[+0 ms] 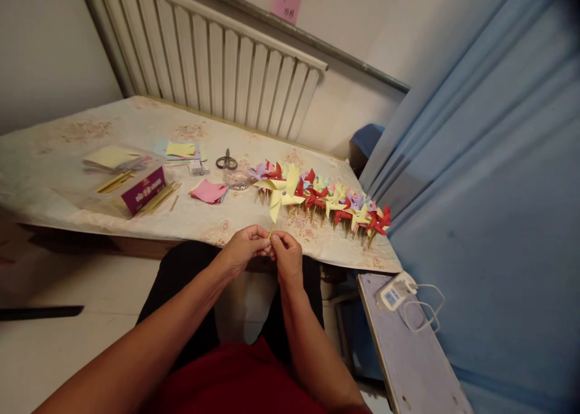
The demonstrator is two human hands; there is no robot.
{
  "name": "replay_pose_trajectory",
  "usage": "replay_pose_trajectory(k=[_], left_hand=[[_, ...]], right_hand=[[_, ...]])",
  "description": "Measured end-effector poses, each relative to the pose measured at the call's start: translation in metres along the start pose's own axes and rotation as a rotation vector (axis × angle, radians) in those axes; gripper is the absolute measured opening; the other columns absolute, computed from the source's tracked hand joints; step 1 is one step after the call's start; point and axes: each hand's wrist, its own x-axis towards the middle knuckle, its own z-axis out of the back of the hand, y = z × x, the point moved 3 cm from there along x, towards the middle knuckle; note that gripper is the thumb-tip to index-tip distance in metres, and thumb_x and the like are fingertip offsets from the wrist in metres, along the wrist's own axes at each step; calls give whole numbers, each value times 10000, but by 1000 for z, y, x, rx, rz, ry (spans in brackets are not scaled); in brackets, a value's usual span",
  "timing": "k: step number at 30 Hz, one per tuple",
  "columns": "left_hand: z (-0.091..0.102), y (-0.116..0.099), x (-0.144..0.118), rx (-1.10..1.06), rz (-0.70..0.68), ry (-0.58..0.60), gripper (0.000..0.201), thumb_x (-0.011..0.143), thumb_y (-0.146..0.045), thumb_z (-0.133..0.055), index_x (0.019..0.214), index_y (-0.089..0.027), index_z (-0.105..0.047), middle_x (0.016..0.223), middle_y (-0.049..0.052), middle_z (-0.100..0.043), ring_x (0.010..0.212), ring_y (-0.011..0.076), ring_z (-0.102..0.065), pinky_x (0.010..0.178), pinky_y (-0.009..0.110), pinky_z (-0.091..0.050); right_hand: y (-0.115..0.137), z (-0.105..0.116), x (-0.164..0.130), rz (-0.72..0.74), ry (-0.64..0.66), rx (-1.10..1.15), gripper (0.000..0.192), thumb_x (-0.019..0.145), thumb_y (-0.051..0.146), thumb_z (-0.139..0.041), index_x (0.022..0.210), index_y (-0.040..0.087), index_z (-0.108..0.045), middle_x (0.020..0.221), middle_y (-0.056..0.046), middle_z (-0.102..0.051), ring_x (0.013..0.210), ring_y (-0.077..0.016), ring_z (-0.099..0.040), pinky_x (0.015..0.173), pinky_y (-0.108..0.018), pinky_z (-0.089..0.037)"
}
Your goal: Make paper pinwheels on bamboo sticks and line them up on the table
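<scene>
Fingertips of both my hands meet on the thin wooden stick of a yellow paper pinwheel [281, 194]. My left hand [244, 246] and my right hand [285, 255] touch each other, each pinching the stick's lower end between thumb and fingers, just off the near edge of the table [54, 160]. The yellow vanes stand above my knuckles, over the table edge.

Behind the pinwheel lies a row of finished pinwheels [338, 203] in red, yellow and lilac, running off to the right along the tabletop. Left of it sits a stack of pink paper squares [208, 191], and beyond that a pair of scissors [226, 161]. Further left a purple box [143, 190] lies with loose wooden sticks [159, 198] beside it, and yellow paper sheets [180, 149] rest near the far side. A white radiator [217, 63] stands against the wall behind the table.
</scene>
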Motion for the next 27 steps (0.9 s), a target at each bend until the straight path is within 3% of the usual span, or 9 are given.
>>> replay_pose_trajectory(k=[13,27], left_hand=[[-8,0,-7,47,20,7,276,576,-295,-790,687,-148,-585,599,-31,-591,554,73,-517,564,206,-392],[1,3,-12,128,15,3,274,588,-324,-777,686,-159,-582,621,-33,-589,576,88,-506,592,227,-376]], right_hand=[[15,6,-8,116,-50,-55,194,754,358,-644,792,173,-689,721,15,-642,628,-119,-534,574,-227,-427],[28,-1,-16,77,-69,-102,165,739,348,-625,709,186,-614,609,55,-542,541,-100,-464,512,-216,-380]])
